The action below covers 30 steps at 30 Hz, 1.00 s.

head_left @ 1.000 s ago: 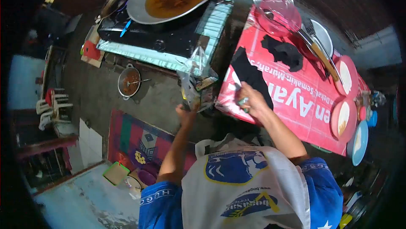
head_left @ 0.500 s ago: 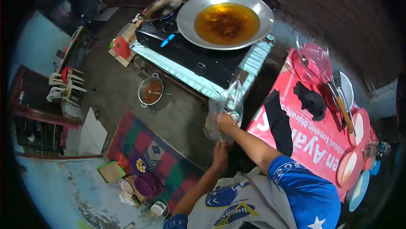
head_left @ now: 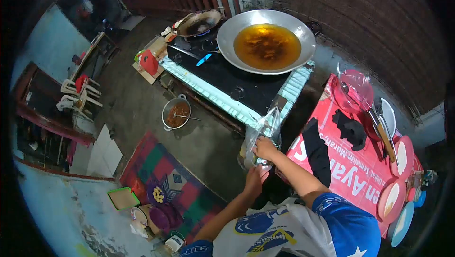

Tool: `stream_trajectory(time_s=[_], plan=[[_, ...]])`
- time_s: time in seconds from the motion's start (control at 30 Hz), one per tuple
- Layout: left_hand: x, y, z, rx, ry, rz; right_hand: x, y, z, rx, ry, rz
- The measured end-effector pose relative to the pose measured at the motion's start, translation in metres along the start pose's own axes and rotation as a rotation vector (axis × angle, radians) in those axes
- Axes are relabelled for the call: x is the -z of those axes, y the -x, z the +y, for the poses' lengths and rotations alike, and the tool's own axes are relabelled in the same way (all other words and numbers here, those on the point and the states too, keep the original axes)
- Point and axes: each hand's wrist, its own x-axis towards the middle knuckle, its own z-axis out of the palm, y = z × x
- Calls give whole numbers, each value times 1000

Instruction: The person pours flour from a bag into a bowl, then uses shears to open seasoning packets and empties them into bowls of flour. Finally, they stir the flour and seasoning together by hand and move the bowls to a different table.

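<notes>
A clear plastic bag (head_left: 269, 125) hangs at the front right corner of the stove, with something silver and green in its lower part. My right hand (head_left: 266, 148) has its fingers closed on the bag's side. Just below, my left hand (head_left: 256, 176) grips the bag's lower end, its fingers partly hidden. Beyond the bag, a wide metal wok (head_left: 226, 43) of amber oil with dark pieces sits on the black stove (head_left: 222, 74). A blue lighter-like object (head_left: 204, 59) lies on the stove top.
A smaller dark wok (head_left: 189, 28) sits over a blue flame. On the floor stands a pot (head_left: 166, 123) of reddish-brown food with a spoon. At right, a red-covered table (head_left: 303, 150) carries black cloths (head_left: 350, 128), a pink basket (head_left: 353, 86), utensils and plates. A patterned mat (head_left: 144, 157) lies left.
My left hand has come up against the bag's lower end, where the silver and green contents now show more. My right hand stays on the bag. The view has tilted upward.
</notes>
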Motion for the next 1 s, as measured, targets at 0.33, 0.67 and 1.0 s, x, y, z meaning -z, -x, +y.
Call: stream_trajectory(time_s=[0.33, 0.67, 1.0], plan=[[23, -30, -26, -157, -102, 128, 65, 81, -35, 102, -265, 438], [-77, 33, 2, -627, -499, 170, -13, 351, -4, -47, -817, -159], [-195, 104, -206, -278, -786, -538, 20, 602, 62, -943, -544, 304]])
